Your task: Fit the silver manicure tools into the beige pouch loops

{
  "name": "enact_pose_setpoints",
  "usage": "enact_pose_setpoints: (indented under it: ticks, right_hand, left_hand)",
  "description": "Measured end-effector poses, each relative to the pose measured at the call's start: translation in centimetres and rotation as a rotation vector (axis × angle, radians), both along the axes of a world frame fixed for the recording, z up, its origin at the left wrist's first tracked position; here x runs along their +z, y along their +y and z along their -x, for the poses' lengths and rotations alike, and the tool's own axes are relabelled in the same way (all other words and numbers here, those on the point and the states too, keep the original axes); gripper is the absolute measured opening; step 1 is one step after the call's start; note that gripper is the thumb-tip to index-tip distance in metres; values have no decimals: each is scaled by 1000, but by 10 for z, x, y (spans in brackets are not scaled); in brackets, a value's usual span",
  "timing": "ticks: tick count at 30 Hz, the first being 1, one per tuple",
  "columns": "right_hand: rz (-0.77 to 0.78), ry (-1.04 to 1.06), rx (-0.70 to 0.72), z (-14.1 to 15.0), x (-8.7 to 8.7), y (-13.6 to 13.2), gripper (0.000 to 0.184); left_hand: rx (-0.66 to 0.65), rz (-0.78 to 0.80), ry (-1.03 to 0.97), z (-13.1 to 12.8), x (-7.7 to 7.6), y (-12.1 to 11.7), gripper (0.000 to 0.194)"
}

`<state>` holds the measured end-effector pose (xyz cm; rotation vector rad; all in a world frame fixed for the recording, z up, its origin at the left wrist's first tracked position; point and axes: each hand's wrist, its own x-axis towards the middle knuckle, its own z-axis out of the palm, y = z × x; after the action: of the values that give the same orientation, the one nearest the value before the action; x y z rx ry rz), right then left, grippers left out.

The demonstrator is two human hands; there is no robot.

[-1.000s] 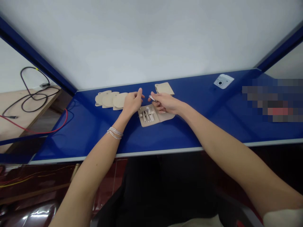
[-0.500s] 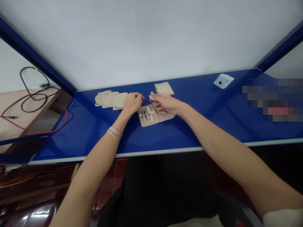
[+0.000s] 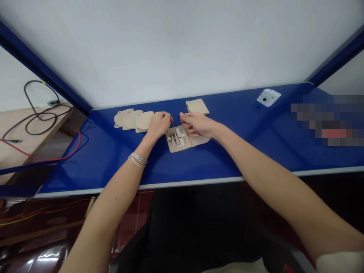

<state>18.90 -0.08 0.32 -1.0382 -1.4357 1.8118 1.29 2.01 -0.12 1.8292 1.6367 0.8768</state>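
Wall [image 3: 182, 45], white, beyond the fingers of both hands. Table [image 3: 193, 167], blue, beneath them. Open case [image 3: 196, 140], lying flat, nearer the wearer than both sets of fingers, its far edge partly covered by the right ones. Row of shut cases [image 3: 144, 120], overlapping, left of the left fingers, its near end against or behind that hand. Right hand [image 3: 199, 124]: fingers bent together toward the thumb; whether anything is clamped between them cannot be told. Left hand [image 3: 159, 124]: fingers curled together, their grip hidden. Camera [image 3: 269, 98], white, well apart to the right of the right fingers. Lone case [image 3: 197, 106], shut, just beyond the right fingers. Bracelet [image 3: 138, 159], on the wrist behind the left fingers. Metal tools [image 3: 176, 140], in the open case's left half, below the gap between the two hands' fingers.
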Motion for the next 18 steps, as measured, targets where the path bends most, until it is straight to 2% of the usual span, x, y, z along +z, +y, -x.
enact_pose_setpoints:
  ticks: [8, 14, 18]
  right_hand:
    - [-22, -2, -6, 1, -5, 3, 36]
    - [-22, 6, -42, 3, -6, 3, 37]
    - [-22, 5, -68, 4, -6, 2, 37]
  left_hand:
    - [-14, -13, -30, 1, -3, 1, 25]
    - [-156, -217, -46, -3, -3, -3, 17]
    - [-263, -265, -61, -4, -4, -5, 21]
